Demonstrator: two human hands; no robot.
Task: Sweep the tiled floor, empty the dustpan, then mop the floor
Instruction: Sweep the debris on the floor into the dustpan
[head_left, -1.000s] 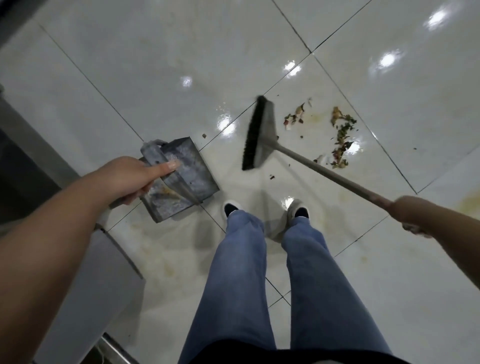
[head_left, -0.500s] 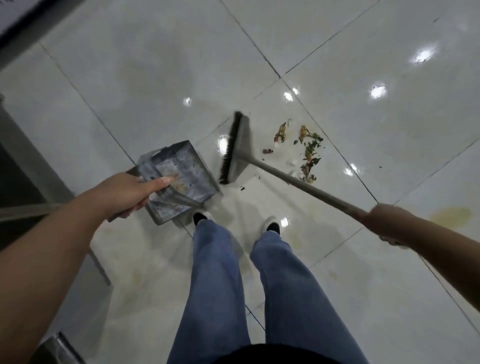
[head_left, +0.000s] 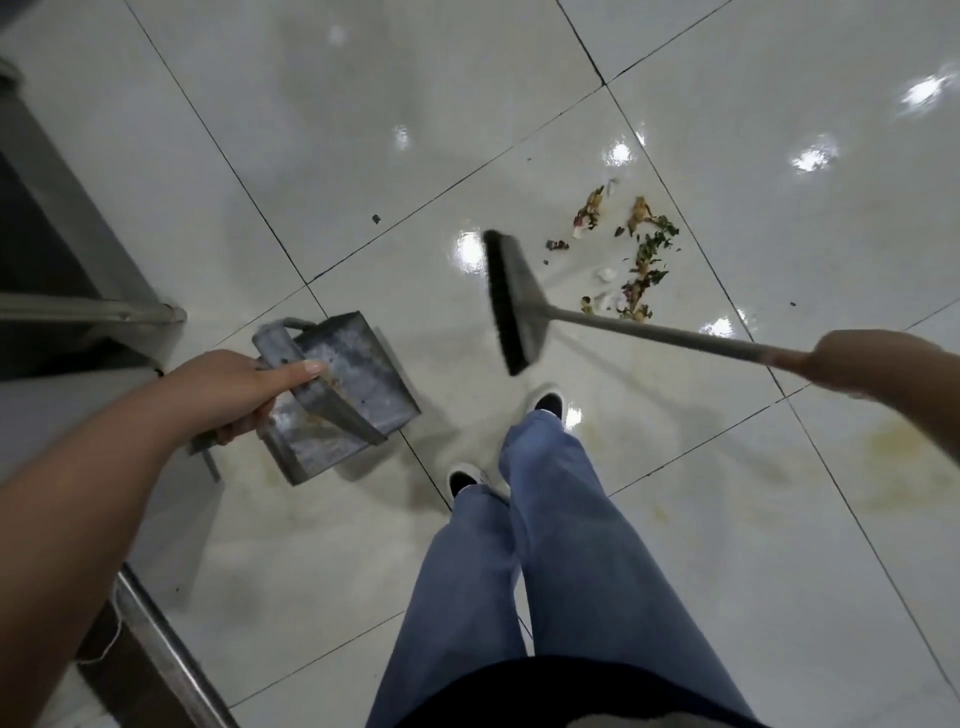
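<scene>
My left hand (head_left: 236, 389) grips the handle of a grey metal dustpan (head_left: 358, 379), thumb stretched along the handle, and holds it above the white tiled floor (head_left: 363, 130). My right hand (head_left: 872, 366) grips the long grey handle of a broom (head_left: 514, 306). Its black-bristled head hangs in front of my feet, left of a scatter of leaf and food scraps (head_left: 631, 254). A few loose specks lie apart from that pile.
Metal furniture legs and a rail (head_left: 93, 312) stand at the left edge, with another metal bar (head_left: 166, 660) at the bottom left. Yellowish stains (head_left: 904, 447) mark the tiles at the right. My legs in blue jeans (head_left: 545, 571) fill the bottom centre.
I have stepped, one foot now ahead of the other. The broom head has moved right, farther from the dustpan and closer to the scraps. Both hands keep their grips.
</scene>
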